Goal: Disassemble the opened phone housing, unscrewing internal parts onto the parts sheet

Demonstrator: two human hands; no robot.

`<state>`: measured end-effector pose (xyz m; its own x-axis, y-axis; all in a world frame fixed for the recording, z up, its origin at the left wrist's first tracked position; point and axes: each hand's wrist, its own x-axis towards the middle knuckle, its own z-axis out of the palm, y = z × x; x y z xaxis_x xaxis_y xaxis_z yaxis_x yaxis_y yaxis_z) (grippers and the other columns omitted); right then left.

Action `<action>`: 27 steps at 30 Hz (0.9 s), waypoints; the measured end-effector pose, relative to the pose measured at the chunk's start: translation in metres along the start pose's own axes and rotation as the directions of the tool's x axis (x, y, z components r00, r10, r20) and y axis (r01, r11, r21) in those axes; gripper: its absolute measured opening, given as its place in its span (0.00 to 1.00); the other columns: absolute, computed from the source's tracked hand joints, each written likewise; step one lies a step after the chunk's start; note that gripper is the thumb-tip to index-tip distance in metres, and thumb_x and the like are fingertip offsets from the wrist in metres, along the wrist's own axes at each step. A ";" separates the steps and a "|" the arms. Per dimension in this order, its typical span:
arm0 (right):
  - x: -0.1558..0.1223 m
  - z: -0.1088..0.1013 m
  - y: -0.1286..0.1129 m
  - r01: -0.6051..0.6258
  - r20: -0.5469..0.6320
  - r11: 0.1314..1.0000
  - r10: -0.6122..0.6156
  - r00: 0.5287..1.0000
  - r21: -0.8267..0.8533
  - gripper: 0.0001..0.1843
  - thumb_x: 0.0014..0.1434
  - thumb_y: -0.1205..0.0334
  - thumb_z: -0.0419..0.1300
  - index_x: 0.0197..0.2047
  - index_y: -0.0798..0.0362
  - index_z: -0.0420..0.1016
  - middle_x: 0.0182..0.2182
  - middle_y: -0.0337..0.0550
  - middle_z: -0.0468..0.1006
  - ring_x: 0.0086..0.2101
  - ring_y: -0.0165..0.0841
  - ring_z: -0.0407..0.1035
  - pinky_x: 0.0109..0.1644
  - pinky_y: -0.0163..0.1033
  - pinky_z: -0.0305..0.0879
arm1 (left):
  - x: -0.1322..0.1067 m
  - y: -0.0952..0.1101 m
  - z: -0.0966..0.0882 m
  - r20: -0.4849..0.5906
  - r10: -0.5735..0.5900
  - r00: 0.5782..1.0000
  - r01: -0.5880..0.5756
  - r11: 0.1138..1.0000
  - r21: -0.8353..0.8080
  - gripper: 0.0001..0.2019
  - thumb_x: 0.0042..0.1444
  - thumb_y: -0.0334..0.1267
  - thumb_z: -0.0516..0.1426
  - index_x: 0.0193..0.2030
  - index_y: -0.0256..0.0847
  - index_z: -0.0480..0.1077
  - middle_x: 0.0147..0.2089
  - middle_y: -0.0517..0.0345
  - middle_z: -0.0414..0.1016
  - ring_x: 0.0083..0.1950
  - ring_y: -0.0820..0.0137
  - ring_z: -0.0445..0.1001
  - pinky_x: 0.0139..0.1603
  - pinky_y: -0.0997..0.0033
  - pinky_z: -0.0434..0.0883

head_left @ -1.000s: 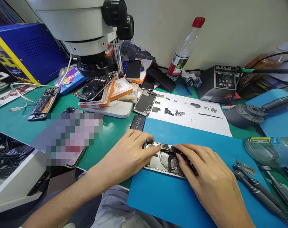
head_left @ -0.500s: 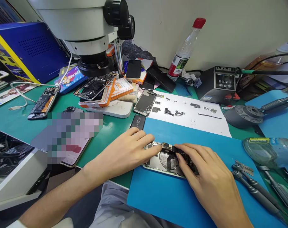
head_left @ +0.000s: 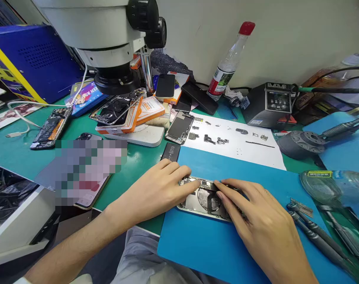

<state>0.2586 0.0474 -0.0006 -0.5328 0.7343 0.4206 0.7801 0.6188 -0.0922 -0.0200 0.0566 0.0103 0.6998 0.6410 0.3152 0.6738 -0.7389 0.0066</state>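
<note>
An opened phone housing (head_left: 203, 201) lies on a blue mat (head_left: 215, 244) in front of me, its round charging coil showing. My left hand (head_left: 155, 189) rests on the housing's left end, fingers curled down and pressing it. My right hand (head_left: 256, 225) covers the right part, fingertips pressing a dark logic board (head_left: 209, 184) down along the housing's far edge. A white sheet (head_left: 241, 152) beyond the mat holds several small removed parts and screws.
A microscope (head_left: 108, 39) stands at the back left over a pile of phones and orange boxes. A plastic bottle (head_left: 228, 63), a soldering station (head_left: 268, 104) and a blue machine (head_left: 34, 59) line the back. Screwdrivers (head_left: 315, 236) lie at the right.
The logic board, raised slightly off the housing before, now lies lower in it under my right fingertips. My left hand stays on the housing's left end.
</note>
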 end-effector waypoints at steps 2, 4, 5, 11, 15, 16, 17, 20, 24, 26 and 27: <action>-0.001 -0.001 0.000 -0.034 -0.006 0.999 0.035 0.999 0.040 0.15 0.79 0.62 0.58 0.64 0.49 0.78 0.56 0.44 0.82 0.53 0.39 0.75 0.56 0.46 0.69 | -0.001 0.000 0.002 -0.013 0.001 1.000 -0.001 1.000 -0.014 0.13 0.79 0.31 0.55 0.64 0.42 0.75 0.54 0.51 0.81 0.50 0.58 0.79 0.50 0.56 0.71; -0.002 -0.004 -0.001 -0.095 -0.011 0.988 0.097 0.995 0.121 0.17 0.80 0.63 0.55 0.67 0.47 0.75 0.57 0.41 0.82 0.54 0.35 0.76 0.58 0.43 0.70 | -0.003 0.000 0.004 -0.029 0.005 1.000 -0.006 1.000 -0.031 0.13 0.79 0.31 0.54 0.65 0.41 0.74 0.56 0.51 0.81 0.52 0.58 0.79 0.52 0.55 0.71; -0.004 -0.006 -0.001 -0.134 -0.013 0.978 0.138 0.990 0.160 0.18 0.81 0.64 0.54 0.68 0.46 0.74 0.58 0.39 0.83 0.55 0.33 0.77 0.58 0.41 0.70 | -0.004 0.000 0.004 -0.042 0.012 0.999 -0.013 0.999 -0.039 0.14 0.79 0.30 0.54 0.65 0.40 0.74 0.57 0.50 0.81 0.54 0.59 0.79 0.53 0.55 0.71; -0.017 -0.019 -0.001 -0.217 -0.016 0.950 0.226 0.974 0.224 0.16 0.81 0.60 0.56 0.67 0.42 0.75 0.60 0.36 0.81 0.58 0.31 0.76 0.63 0.35 0.68 | -0.004 0.006 0.003 -0.139 0.030 0.990 -0.042 0.996 -0.084 0.14 0.78 0.28 0.56 0.66 0.36 0.74 0.61 0.48 0.82 0.60 0.58 0.78 0.57 0.55 0.70; -0.030 -0.019 0.004 -0.214 -0.072 0.960 0.230 0.970 0.183 0.13 0.79 0.63 0.59 0.63 0.46 0.77 0.57 0.40 0.80 0.57 0.33 0.74 0.67 0.38 0.64 | 0.003 0.016 0.001 -0.072 0.010 0.997 -0.020 0.991 -0.135 0.15 0.81 0.37 0.54 0.68 0.39 0.74 0.64 0.47 0.80 0.63 0.56 0.76 0.59 0.53 0.70; -0.033 -0.019 0.005 -0.218 -0.098 0.962 0.236 0.967 0.166 0.12 0.78 0.63 0.60 0.61 0.47 0.78 0.56 0.41 0.80 0.56 0.34 0.74 0.66 0.39 0.65 | 0.005 0.019 0.001 -0.057 0.010 0.998 -0.017 0.990 -0.141 0.16 0.82 0.38 0.53 0.68 0.38 0.74 0.65 0.47 0.79 0.63 0.55 0.76 0.59 0.52 0.70; -0.036 -0.019 0.006 -0.220 -0.120 0.965 0.238 0.964 0.145 0.11 0.78 0.64 0.61 0.59 0.48 0.79 0.54 0.43 0.81 0.55 0.35 0.74 0.66 0.41 0.65 | 0.006 0.021 0.002 -0.049 0.005 0.999 -0.012 0.990 -0.144 0.16 0.82 0.38 0.53 0.68 0.38 0.74 0.65 0.47 0.79 0.63 0.55 0.76 0.59 0.52 0.70; -0.041 -0.018 0.006 -0.223 -0.158 0.969 0.237 0.959 0.103 0.08 0.76 0.65 0.64 0.57 0.51 0.80 0.51 0.44 0.81 0.52 0.35 0.75 0.63 0.42 0.66 | 0.009 0.027 0.003 -0.051 -0.041 0.998 0.032 0.986 -0.161 0.15 0.82 0.36 0.52 0.66 0.38 0.75 0.65 0.48 0.80 0.62 0.55 0.77 0.59 0.52 0.70; -0.043 -0.018 0.004 -0.219 -0.189 0.969 0.238 0.953 0.113 0.09 0.76 0.69 0.63 0.57 0.53 0.80 0.49 0.44 0.82 0.48 0.33 0.76 0.60 0.40 0.68 | 0.014 0.034 0.005 -0.045 -0.074 0.996 0.064 0.981 -0.183 0.15 0.82 0.35 0.51 0.67 0.39 0.74 0.63 0.49 0.80 0.60 0.58 0.77 0.59 0.55 0.69; -0.043 -0.018 0.004 -0.229 -0.194 0.965 0.251 0.948 0.127 0.10 0.76 0.70 0.63 0.57 0.53 0.80 0.49 0.44 0.82 0.49 0.33 0.76 0.60 0.39 0.68 | 0.017 0.037 0.008 -0.044 -0.082 0.996 0.073 0.982 -0.174 0.15 0.82 0.36 0.51 0.67 0.39 0.75 0.63 0.50 0.80 0.60 0.58 0.77 0.60 0.56 0.68; -0.043 -0.018 0.004 -0.239 -0.188 0.962 0.261 0.947 0.136 0.09 0.76 0.70 0.63 0.57 0.53 0.79 0.49 0.44 0.82 0.50 0.33 0.76 0.60 0.39 0.67 | 0.018 0.038 0.010 -0.044 -0.086 0.995 0.078 0.982 -0.171 0.15 0.82 0.36 0.52 0.67 0.39 0.75 0.63 0.50 0.80 0.60 0.58 0.77 0.59 0.56 0.68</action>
<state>0.2903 0.0134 -0.0029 -0.2386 0.8044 0.5440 0.8328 0.4577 -0.3115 0.0205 0.0425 0.0068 0.6281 0.6927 0.3545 0.6754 -0.7115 0.1936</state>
